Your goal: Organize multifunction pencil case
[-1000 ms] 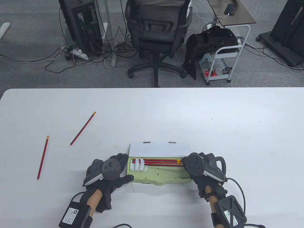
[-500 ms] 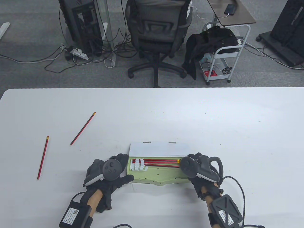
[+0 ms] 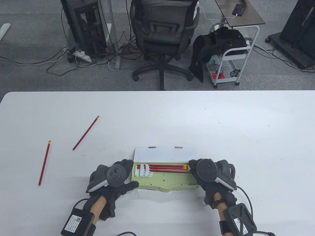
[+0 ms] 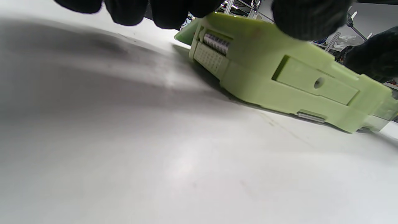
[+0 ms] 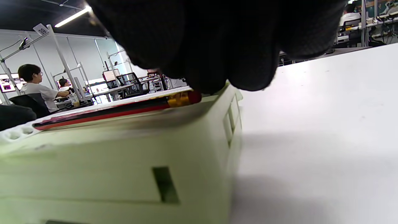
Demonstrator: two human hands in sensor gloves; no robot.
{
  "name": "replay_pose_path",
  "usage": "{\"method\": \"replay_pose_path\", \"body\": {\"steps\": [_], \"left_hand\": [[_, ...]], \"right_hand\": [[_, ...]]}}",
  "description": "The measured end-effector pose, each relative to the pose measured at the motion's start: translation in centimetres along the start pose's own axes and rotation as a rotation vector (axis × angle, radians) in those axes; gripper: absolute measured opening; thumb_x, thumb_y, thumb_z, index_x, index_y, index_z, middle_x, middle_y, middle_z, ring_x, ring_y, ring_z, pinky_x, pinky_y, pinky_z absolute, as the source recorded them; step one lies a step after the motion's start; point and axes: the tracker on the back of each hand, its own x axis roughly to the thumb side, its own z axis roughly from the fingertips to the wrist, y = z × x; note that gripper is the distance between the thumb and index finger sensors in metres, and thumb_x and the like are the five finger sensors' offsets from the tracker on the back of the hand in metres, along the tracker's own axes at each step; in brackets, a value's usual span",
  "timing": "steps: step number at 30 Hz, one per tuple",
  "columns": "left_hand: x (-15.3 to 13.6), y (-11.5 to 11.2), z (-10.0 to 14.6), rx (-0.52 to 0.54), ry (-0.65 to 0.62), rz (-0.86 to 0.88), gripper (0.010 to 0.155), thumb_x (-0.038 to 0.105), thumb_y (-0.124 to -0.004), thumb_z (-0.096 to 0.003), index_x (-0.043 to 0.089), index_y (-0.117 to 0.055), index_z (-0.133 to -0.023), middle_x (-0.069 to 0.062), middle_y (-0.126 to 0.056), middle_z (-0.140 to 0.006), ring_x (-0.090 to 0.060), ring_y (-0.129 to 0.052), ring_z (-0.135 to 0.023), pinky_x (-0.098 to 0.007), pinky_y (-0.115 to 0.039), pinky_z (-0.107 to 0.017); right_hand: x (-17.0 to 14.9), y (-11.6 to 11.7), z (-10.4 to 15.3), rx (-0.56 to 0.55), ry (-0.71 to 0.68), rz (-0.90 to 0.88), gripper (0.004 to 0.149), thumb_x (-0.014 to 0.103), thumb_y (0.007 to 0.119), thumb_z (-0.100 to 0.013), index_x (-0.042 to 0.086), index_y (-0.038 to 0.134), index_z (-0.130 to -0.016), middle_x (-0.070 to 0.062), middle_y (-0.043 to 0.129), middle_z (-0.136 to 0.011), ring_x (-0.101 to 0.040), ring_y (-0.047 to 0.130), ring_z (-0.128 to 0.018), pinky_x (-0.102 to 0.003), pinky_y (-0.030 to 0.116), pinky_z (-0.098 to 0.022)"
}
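Note:
A pale green pencil case [image 3: 167,181] lies open near the table's front edge, its white-lined lid [image 3: 165,154] folded back. Three red pencils [image 3: 167,168] lie in it, their tips in a white holder strip [image 3: 145,171]. My left hand [image 3: 130,173] grips the case's left end, fingers behind and thumb [image 4: 307,18] on the case's [image 4: 279,74] front. My right hand [image 3: 194,167] covers the right end, and its fingertips [image 5: 217,46] curl down onto the eraser end of the nearest pencil [image 5: 124,110]. Two more red pencils [image 3: 86,133] [image 3: 44,163] lie loose at the left.
The white table [image 3: 246,135] spreads wide on both sides of the case. Beyond its far edge stand an office chair [image 3: 162,36], a small white cart [image 3: 233,54] and floor cables. Wrist cables trail behind both arms.
My right hand slid left along the case's right end half a second ago, then came back right. The nearest pencil lies a little straighter now. The left hand has not moved.

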Motion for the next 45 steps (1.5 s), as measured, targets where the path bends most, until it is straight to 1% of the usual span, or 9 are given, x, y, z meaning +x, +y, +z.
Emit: {"method": "replay_pose_path", "body": {"steps": [4,11,14,16,26,34,37,41,45], "left_hand": [[0.1,0.0,0.0,0.001,0.002,-0.002,0.092,0.059,-0.068,-0.0473,0.009,-0.034,-0.116,-0.026,-0.045,-0.123,-0.058,-0.052,-0.109,-0.075,-0.05,-0.07],[0.1,0.0,0.0,0.002,0.001,-0.005,0.092,0.059,-0.068,-0.0473,0.009,-0.034,-0.116,-0.026,-0.046,-0.123,-0.058,-0.052,-0.109,-0.075,-0.05,-0.07],[0.1,0.0,0.0,0.001,0.0,0.0,0.092,0.059,-0.068,-0.0472,0.009,-0.034,-0.116,-0.026,-0.046,-0.123,-0.058,-0.052,-0.109,-0.075,-0.05,-0.07],[0.1,0.0,0.0,0.001,0.001,-0.003,0.092,0.059,-0.068,-0.047,0.009,-0.034,-0.116,-0.025,-0.046,-0.123,-0.058,-0.052,-0.109,-0.075,-0.05,-0.07],[0.1,0.0,0.0,-0.003,0.002,-0.001,0.092,0.059,-0.068,-0.0472,0.009,-0.034,-0.116,-0.025,-0.046,-0.123,-0.058,-0.052,-0.109,-0.076,-0.05,-0.07],[0.2,0.0,0.0,-0.004,0.003,-0.006,0.092,0.059,-0.068,-0.0471,0.008,-0.034,-0.116,-0.026,-0.046,-0.123,-0.058,-0.052,-0.109,-0.075,-0.05,-0.07],[0.2,0.0,0.0,-0.006,0.004,-0.003,0.092,0.059,-0.068,-0.0473,0.009,-0.033,-0.116,-0.026,-0.045,-0.123,-0.058,-0.052,-0.109,-0.075,-0.05,-0.07],[0.2,0.0,0.0,-0.009,0.003,0.002,0.092,0.059,-0.067,-0.0472,0.008,-0.033,-0.116,-0.026,-0.045,-0.123,-0.058,-0.051,-0.108,-0.075,-0.05,-0.07],[0.1,-0.1,0.0,-0.018,0.006,0.01,0.093,0.06,-0.067,-0.0472,0.009,-0.032,-0.116,-0.028,-0.044,-0.123,-0.059,-0.051,-0.108,-0.076,-0.05,-0.07]], "right_hand": [[-0.4,-0.1,0.0,-0.024,0.043,0.04,0.049,0.028,0.08,-0.05,0.011,0.076,-0.096,-0.019,0.083,-0.092,-0.045,0.087,-0.08,-0.062,0.075,-0.061],[0.0,1.0,-0.3,0.109,0.083,0.162,0.06,0.025,0.082,-0.051,0.006,0.063,-0.105,-0.028,0.067,-0.103,-0.054,0.074,-0.089,-0.067,0.067,-0.065],[0.4,1.3,-0.5,0.092,0.092,0.192,0.061,0.024,0.081,-0.051,0.005,0.062,-0.106,-0.029,0.065,-0.104,-0.055,0.073,-0.089,-0.067,0.067,-0.065],[0.6,1.4,-0.5,0.088,0.094,0.213,0.063,0.028,0.08,-0.052,0.005,0.06,-0.107,-0.03,0.063,-0.105,-0.056,0.072,-0.09,-0.067,0.066,-0.066],[1.1,2.0,-0.8,0.032,0.079,0.212,0.069,0.036,0.078,-0.051,0.003,0.056,-0.108,-0.031,0.061,-0.105,-0.057,0.071,-0.09,-0.068,0.065,-0.066],[1.5,2.5,-0.9,0.056,0.065,0.203,0.068,0.036,0.075,-0.053,0.002,0.055,-0.108,-0.032,0.058,-0.106,-0.058,0.068,-0.093,-0.07,0.062,-0.067],[1.0,2.0,-0.8,0.059,0.077,0.161,0.07,0.038,0.075,-0.053,0.002,0.053,-0.109,-0.033,0.057,-0.107,-0.059,0.066,-0.094,-0.07,0.061,-0.067],[-0.2,1.3,-0.7,0.148,0.073,0.025,0.078,0.042,0.071,-0.054,-0.001,0.042,-0.112,-0.037,0.041,-0.111,-0.064,0.05,-0.098,-0.074,0.05,-0.068],[-1.6,1.6,-0.3,0.308,0.052,-0.111,0.088,0.051,0.063,-0.052,-0.001,0.028,-0.114,-0.037,0.024,-0.112,-0.066,0.03,-0.1,-0.077,0.039,-0.068]]}}
